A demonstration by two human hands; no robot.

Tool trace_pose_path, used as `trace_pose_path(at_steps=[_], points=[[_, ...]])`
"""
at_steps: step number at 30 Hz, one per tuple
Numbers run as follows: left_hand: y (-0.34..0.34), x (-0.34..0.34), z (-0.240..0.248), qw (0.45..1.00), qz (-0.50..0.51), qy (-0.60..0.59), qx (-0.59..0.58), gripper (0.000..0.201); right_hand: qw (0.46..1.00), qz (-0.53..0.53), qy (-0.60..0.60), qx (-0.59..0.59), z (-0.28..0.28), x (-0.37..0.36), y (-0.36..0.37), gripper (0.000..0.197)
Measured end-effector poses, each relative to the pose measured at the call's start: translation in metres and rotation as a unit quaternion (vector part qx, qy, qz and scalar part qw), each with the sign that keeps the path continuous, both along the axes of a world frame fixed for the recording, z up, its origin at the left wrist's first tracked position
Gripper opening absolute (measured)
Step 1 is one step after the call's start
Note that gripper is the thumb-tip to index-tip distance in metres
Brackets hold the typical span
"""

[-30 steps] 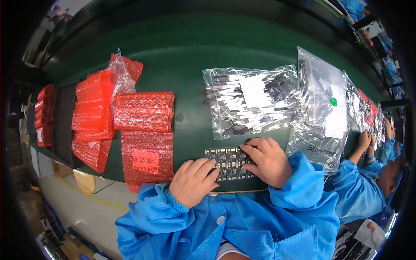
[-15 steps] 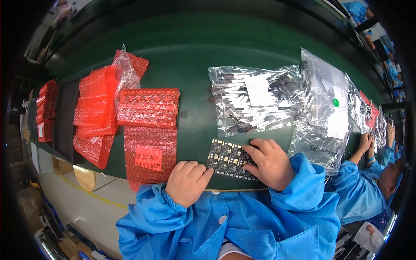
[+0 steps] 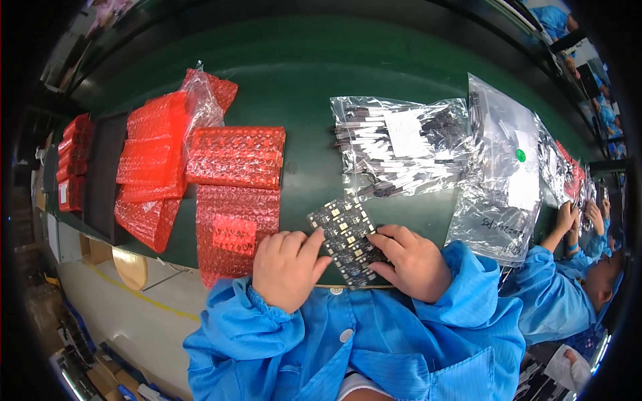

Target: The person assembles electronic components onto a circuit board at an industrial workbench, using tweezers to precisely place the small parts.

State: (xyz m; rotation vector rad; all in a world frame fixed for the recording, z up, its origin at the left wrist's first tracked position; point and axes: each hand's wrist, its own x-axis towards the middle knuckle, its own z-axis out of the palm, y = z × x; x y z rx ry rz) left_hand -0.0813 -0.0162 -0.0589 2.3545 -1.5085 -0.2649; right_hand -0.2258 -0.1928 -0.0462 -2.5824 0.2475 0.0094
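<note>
A black circuit board panel with rows of pale pads lies turned at a slant close in front of me, near the table's front edge. My right hand pinches its right edge between thumb and fingers. At the opposite edge, my left hand has its index finger and thumb closed on the board's left side. Just left of that hand lies red bubble wrap with a pink label, a folded pack on its far part. Beyond the board is a clear bag of dark and white strip-like parts.
More red bubble wrap lies to the left, beside a black tray and red wrapped packs. Another clear bag with a green dot lies at right. A co-worker in blue works at the far right.
The board has swung from nearly level to a steep slant. My left hand has moved a little right, onto its edge, while the right hand keeps its grip.
</note>
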Motion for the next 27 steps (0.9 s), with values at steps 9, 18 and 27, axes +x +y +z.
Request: trace_pose_path(at_steps=[9,18,27], points=[[-0.011,-0.003,-0.005,0.998,-0.034,-0.039,-0.029,0.058,0.977,0.034,0.035,0.210,0.006,0.005,0.001,0.030],[-0.014,0.000,-0.004,0.997,-0.073,-0.008,-0.005,0.052,0.994,0.011,-0.035,0.107,0.004,0.002,-0.010,0.031],[-0.025,0.005,-0.003,0.983,-0.175,0.057,0.011,0.042,0.995,0.084,-0.034,-0.033,-0.003,-0.007,-0.012,0.039]])
